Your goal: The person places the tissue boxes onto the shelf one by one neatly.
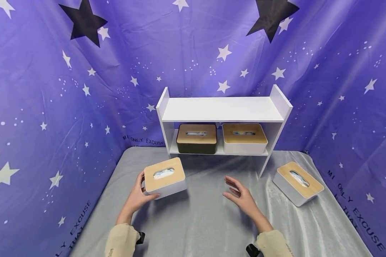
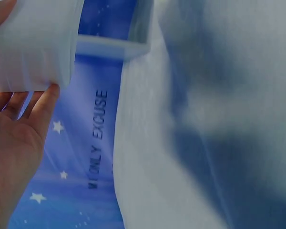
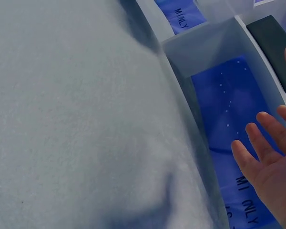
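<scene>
Fingers of the left hand (image 1: 137, 197) curl round the left end of a white tissue box (image 1: 164, 177), lifted in front of the shelf (image 1: 223, 109). Right of that box, the right hand (image 1: 242, 197) hovers spread, holding nothing. Another white box (image 1: 297, 183) lies at the shelf's right foot.

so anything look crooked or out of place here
Nothing spilled or damaged. Two tissue boxes sit square on the shelf's lower level; the white box on the table lies angled, and the left hand holds another box tilted.
</scene>
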Motion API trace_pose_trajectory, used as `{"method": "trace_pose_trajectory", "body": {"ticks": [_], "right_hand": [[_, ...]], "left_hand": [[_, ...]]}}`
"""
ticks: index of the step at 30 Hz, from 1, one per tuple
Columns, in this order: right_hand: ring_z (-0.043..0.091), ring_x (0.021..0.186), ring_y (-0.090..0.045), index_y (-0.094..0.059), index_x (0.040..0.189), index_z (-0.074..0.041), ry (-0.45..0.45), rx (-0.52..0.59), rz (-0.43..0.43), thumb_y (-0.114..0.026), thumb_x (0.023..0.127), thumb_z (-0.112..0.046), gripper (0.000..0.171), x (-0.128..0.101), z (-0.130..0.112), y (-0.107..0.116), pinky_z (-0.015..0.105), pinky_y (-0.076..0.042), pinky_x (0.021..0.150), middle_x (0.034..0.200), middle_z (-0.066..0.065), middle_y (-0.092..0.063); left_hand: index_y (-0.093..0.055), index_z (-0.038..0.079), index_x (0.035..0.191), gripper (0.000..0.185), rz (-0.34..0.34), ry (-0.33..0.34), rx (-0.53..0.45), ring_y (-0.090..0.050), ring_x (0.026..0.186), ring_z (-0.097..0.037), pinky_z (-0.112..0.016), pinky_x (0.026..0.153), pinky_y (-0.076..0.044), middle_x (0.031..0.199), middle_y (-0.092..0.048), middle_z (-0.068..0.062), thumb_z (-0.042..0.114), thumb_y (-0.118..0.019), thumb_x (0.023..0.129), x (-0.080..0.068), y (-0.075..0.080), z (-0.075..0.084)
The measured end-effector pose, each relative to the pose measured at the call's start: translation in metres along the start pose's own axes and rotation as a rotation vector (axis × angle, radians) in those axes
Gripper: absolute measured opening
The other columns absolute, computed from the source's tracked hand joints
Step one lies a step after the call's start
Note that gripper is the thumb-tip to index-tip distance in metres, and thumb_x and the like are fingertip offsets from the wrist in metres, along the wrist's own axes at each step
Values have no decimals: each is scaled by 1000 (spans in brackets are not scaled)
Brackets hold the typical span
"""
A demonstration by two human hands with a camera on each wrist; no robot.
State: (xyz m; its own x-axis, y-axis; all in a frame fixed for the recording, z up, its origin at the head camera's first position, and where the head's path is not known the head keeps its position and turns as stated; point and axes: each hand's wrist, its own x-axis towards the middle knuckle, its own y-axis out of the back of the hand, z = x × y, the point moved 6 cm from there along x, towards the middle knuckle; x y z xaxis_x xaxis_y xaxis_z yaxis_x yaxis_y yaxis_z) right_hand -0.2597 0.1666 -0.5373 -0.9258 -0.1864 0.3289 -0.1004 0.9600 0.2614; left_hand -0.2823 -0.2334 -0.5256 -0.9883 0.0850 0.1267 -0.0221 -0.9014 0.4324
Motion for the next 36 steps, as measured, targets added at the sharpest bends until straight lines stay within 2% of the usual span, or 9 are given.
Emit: {"method": "trace_pose_trajectory", "body": {"ticks": [3, 9, 18, 26, 30, 33, 36], "right_hand": [[17, 130, -56, -47, 143, 4, 10, -6, 0, -73, 89, -5, 60, 1, -4, -1, 34, -53, 105, 142, 28, -53], [38, 131, -53, -48, 143, 1, 25, -14, -16, -73, 89, -5, 60, 3, -14, -5, 50, -49, 105, 142, 26, -54], [41, 134, -50, -47, 145, -2, 38, -1, -38, -74, 89, -7, 63, 11, -28, -11, 54, -46, 106, 145, 24, -52], [38, 135, -49, -48, 145, -7, 50, -7, -45, -76, 87, -8, 64, 20, -39, -14, 48, -46, 109, 148, 17, -52], [31, 138, -49, -48, 145, -9, 47, -3, -49, -77, 87, -10, 65, 22, -46, -15, 46, -45, 110, 150, 15, -51], [16, 138, -49, -49, 145, -8, 56, 13, -45, -76, 87, -9, 64, 23, -51, -14, 44, -45, 111, 150, 15, -50], [0, 134, -49, -50, 144, -6, 77, 37, -35, -76, 86, -4, 63, 23, -57, -13, 37, -47, 111, 148, 17, -51]], "left_hand": [[-17, 10, 157, 114, -18, -13, -12, -33, 140, -37, -62, 110, -42, 156, -31, -18, 18, -91, 70, 1, -11, 6], [-20, 12, 157, 114, -43, -30, -50, -31, 144, -37, -63, 110, -41, 157, -33, -15, 18, -92, 68, 4, -30, 18], [-23, 16, 157, 116, -63, -76, -71, -35, 142, -33, -57, 109, -46, 155, -37, -11, 18, -94, 65, 11, -54, 36], [-25, 16, 157, 117, -70, -123, -89, -40, 141, -32, -52, 107, -50, 154, -40, -11, 19, -95, 64, 13, -67, 57], [-26, 15, 158, 117, -82, -129, -107, -40, 141, -32, -50, 107, -50, 154, -40, -12, 18, -95, 64, 13, -73, 64], [-26, 15, 158, 118, -86, -128, -129, -40, 141, -33, -50, 108, -50, 154, -40, -13, 17, -96, 63, 13, -76, 69], [-27, 16, 157, 118, -91, -139, -144, -41, 140, -33, -49, 108, -50, 154, -41, -13, 15, -96, 62, 14, -79, 74]]}}
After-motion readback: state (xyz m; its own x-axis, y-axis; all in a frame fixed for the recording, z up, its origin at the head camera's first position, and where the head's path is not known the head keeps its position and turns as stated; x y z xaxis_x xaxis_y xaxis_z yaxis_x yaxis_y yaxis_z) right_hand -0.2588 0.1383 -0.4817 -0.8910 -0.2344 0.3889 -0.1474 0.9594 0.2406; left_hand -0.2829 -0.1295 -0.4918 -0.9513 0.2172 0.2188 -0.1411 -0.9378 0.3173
